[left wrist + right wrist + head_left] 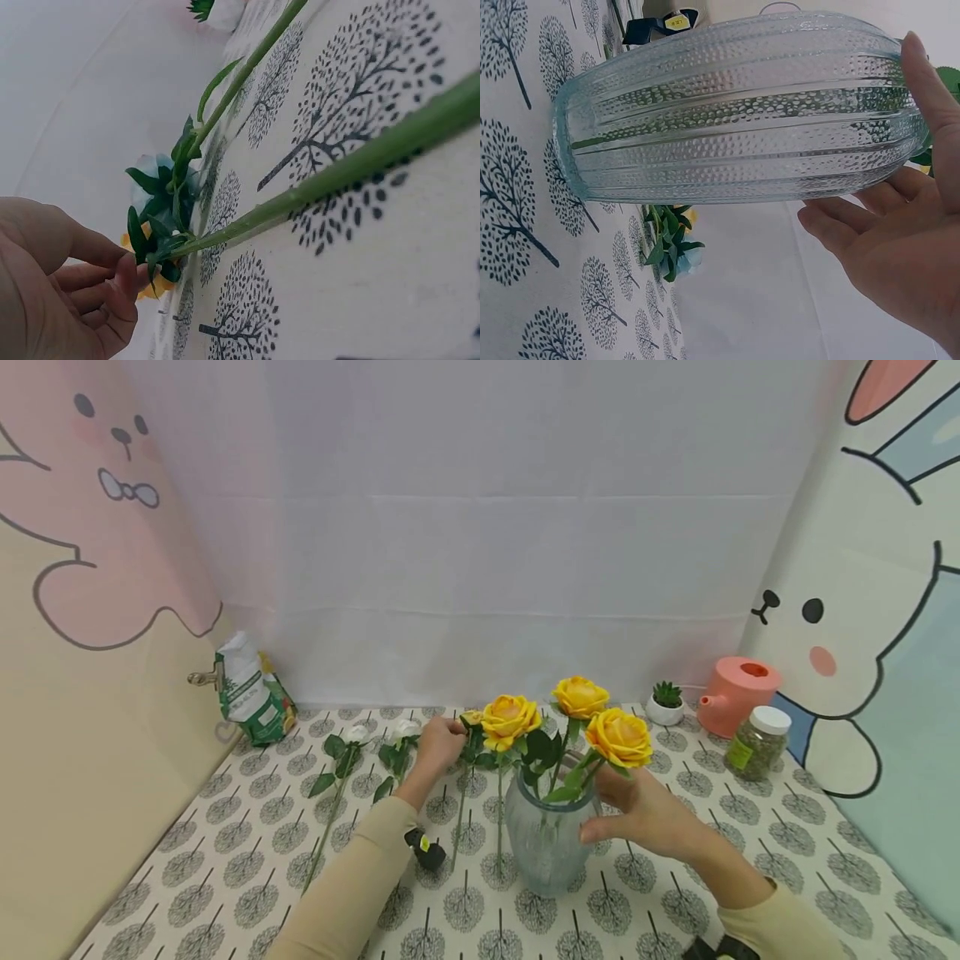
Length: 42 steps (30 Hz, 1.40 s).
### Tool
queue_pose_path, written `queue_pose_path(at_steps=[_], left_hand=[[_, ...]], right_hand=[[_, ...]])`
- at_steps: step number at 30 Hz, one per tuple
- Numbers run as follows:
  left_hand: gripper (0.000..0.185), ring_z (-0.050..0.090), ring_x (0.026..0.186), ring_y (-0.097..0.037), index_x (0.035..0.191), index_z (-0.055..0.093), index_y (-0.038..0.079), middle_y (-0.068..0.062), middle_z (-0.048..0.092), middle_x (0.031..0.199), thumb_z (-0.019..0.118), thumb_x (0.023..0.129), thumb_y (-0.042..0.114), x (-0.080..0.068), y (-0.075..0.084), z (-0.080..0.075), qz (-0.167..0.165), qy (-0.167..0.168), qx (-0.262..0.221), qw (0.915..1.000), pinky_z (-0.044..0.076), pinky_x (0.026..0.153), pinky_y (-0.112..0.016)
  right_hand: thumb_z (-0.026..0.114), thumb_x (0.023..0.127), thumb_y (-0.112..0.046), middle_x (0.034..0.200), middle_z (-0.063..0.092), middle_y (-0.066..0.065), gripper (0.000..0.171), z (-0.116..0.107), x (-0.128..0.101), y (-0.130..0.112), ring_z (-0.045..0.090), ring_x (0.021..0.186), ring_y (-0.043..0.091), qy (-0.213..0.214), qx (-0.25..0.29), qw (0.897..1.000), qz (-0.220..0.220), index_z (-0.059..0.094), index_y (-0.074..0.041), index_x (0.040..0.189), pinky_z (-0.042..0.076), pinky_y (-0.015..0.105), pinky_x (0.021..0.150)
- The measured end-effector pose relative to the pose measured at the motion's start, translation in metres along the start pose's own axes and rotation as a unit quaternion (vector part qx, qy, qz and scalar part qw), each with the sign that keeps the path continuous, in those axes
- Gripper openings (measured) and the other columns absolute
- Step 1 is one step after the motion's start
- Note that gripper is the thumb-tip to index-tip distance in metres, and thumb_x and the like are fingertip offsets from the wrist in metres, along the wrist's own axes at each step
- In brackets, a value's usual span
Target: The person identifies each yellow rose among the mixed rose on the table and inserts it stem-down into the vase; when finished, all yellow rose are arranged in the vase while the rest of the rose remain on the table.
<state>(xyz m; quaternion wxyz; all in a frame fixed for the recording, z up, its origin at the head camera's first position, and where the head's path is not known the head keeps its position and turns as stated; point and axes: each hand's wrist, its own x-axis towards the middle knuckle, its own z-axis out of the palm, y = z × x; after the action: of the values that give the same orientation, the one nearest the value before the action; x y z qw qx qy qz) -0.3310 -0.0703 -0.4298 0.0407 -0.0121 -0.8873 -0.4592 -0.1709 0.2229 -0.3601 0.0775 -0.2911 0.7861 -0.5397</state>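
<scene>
A ribbed glass vase (545, 847) (735, 112) stands on the tree-print tablecloth (675, 893) with yellow roses (619, 737) in it. My right hand (645, 814) (900, 247) is at its right side. The thumb (928, 97) touches the glass near the rim and the fingers are nearly straight. My left hand (441, 742) (67, 300) reaches back left of the vase. Its curled fingers pinch a small yellow rose (471, 719) at the leaves below its head (154, 251). That rose's stem (337, 176) lies along the cloth. A second stem (247, 64) lies beyond it.
Two white roses (358, 734) (406, 727) lie at the left. A black clip (427, 852) sits by my left forearm. A green bag (251, 689) leans in the back left corner. A small potted succulent (664, 702), a pink watering can (737, 693) and a jar (757, 742) stand back right.
</scene>
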Motion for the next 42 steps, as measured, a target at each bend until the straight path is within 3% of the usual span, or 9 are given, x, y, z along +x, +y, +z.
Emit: queue_pose_path(at_steps=[8,12,15,19,22,25,29,38,42], left_hand=[[0.028,0.058,0.075,-0.020,0.123,0.068,-0.002,-0.021,0.065,0.123,0.056,0.099,0.008,0.012,-0.003,0.001,-0.026,-0.024,-0.005,0.9993,0.053,0.068,-0.038],[0.024,0.045,0.058,-0.016,0.076,0.061,0.002,-0.009,0.055,0.070,0.056,0.099,0.008,0.018,-0.004,0.002,-0.048,-0.039,-0.007,0.9980,0.041,0.054,-0.032],[0.028,0.042,0.053,-0.015,0.071,0.055,0.005,-0.003,0.045,0.065,0.059,0.098,0.008,0.022,-0.006,0.002,-0.058,-0.043,-0.016,0.9973,0.033,0.050,-0.029],[0.018,0.061,0.071,-0.021,0.105,0.072,-0.001,-0.013,0.067,0.099,0.064,0.097,0.013,0.027,-0.011,0.002,-0.075,-0.054,-0.029,0.9953,0.040,0.052,-0.030],[0.020,0.060,0.072,-0.021,0.109,0.073,0.001,-0.012,0.067,0.101,0.066,0.096,0.014,0.030,-0.014,0.002,-0.087,-0.065,-0.041,0.9932,0.040,0.051,-0.031],[0.014,0.049,0.057,-0.016,0.083,0.068,0.004,-0.005,0.060,0.079,0.066,0.095,0.012,0.032,-0.016,0.003,-0.095,-0.074,-0.052,0.9914,0.037,0.047,-0.029],[0.043,0.029,0.044,-0.014,0.059,0.039,0.014,-0.004,0.047,0.056,0.062,0.095,0.011,0.032,-0.016,0.002,-0.106,-0.087,-0.054,0.9890,0.028,0.042,-0.029],[0.044,0.030,0.047,-0.014,0.059,0.035,0.016,0.000,0.036,0.054,0.058,0.097,0.012,0.024,-0.011,-0.007,-0.062,-0.099,-0.048,0.9920,0.029,0.045,-0.028],[0.027,0.046,0.060,-0.019,0.075,0.062,0.006,-0.006,0.052,0.068,0.058,0.099,0.016,0.013,-0.007,-0.020,-0.032,-0.093,-0.058,0.9934,0.039,0.052,-0.032]], right_hand=[[0.080,0.086,-0.014,0.147,0.045,0.027,0.064,-0.001,0.000,0.002,0.045,0.133,0.046,-0.003,-0.003,1.000,-0.001,0.052,0.006,0.139,0.040,0.027,0.108],[0.080,0.085,-0.014,0.147,0.046,0.024,0.066,-0.001,0.001,0.003,0.045,0.134,0.045,-0.005,0.004,1.000,-0.005,0.050,0.006,0.141,0.039,0.021,0.106],[0.080,0.085,-0.015,0.148,0.047,0.023,0.071,-0.001,0.002,0.002,0.045,0.134,0.044,-0.005,0.009,1.000,-0.005,0.046,0.005,0.144,0.039,0.020,0.106],[0.080,0.085,-0.015,0.148,0.046,0.024,0.071,0.000,0.002,0.002,0.045,0.134,0.044,-0.004,0.005,1.000,-0.002,0.046,0.005,0.144,0.040,0.024,0.108],[0.080,0.085,-0.015,0.148,0.046,0.023,0.068,-0.001,0.001,0.002,0.045,0.134,0.044,-0.003,0.000,1.000,-0.001,0.049,0.005,0.142,0.040,0.027,0.108],[0.080,0.085,-0.015,0.148,0.046,0.022,0.067,-0.001,0.001,0.003,0.045,0.134,0.044,-0.003,0.000,1.000,-0.003,0.050,0.005,0.141,0.040,0.026,0.108],[0.080,0.085,-0.014,0.148,0.046,0.022,0.067,-0.001,0.001,0.004,0.045,0.134,0.044,-0.006,0.003,1.000,-0.006,0.050,0.005,0.141,0.040,0.024,0.107],[0.080,0.085,-0.015,0.150,0.043,0.023,0.068,-0.002,0.001,0.004,0.044,0.134,0.045,-0.004,-0.004,1.000,0.004,0.049,0.006,0.142,0.039,0.045,0.110],[0.080,0.085,-0.015,0.150,0.042,0.024,0.068,-0.001,0.001,0.003,0.044,0.134,0.045,-0.006,0.004,1.000,0.001,0.049,0.006,0.142,0.040,0.039,0.110]])
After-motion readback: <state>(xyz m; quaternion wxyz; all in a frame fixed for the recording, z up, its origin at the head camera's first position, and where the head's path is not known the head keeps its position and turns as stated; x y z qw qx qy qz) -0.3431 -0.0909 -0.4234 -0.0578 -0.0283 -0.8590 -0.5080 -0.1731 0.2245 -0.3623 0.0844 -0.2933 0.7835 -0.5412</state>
